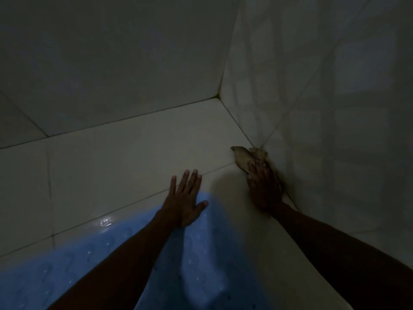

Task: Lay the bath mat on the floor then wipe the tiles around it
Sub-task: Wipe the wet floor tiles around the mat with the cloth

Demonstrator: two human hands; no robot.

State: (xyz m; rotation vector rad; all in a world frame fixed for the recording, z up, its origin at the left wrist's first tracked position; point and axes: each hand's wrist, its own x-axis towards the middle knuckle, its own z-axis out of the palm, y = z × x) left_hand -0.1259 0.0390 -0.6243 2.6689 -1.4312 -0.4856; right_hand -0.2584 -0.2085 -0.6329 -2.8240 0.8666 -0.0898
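Observation:
A translucent blue bath mat [73,262] with raised bumps lies flat on the pale floor tiles [125,157], filling the lower left. My left hand [184,201] rests flat on the mat's far right corner, fingers spread and reaching onto the tile. My right hand [262,186] presses a crumpled beige cloth [244,156] onto the floor where it meets the right wall. The cloth sticks out beyond my fingertips; the part under my palm is hidden.
The room is dim. A tiled back wall [111,63] and a tiled right wall [335,108] meet in a corner [220,97] just beyond the cloth. Bare floor tile lies between the mat and both walls.

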